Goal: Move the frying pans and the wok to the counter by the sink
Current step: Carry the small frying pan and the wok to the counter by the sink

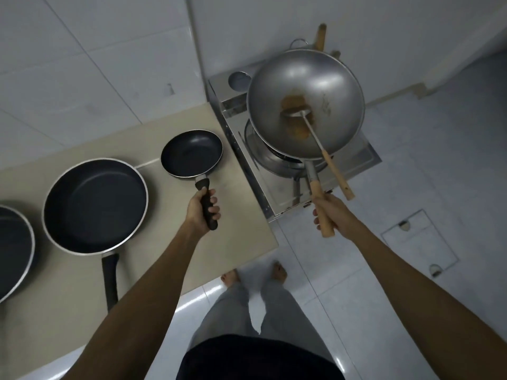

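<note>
Across the left half of the frame runs a beige counter [241, 231], and at upper right a steel gas stove [277, 185] stands against its end. Over the stove's burner sits the wok [323, 86], the largest piece, with brown residue in its bowl and a metal spatula [315, 133] lying inside, its wooden grip sticking out over the rim toward the person. Left of centre on the counter rests a large black frying pan [94, 205], handle pointing down the frame; a second large pan [12, 249] is cut off by the left edge. Smallest is the little black frying pan [191, 152], near the counter's end beside the stove.

The right hand [333, 212] is wrapped fully around the wok's wooden handle; whether the wok is lifted or resting on the burner ring cannot be told. The left hand [201, 212] is closed tight round the small pan's dark handle; that pan looks to be on or just above the counter.

No sink is in view, so the step in hand appears to be the pickup of two pieces at once. Next comes a level lift and a turn toward the sink, keeping the wok flat so the loose spatula does not slide out.
</note>
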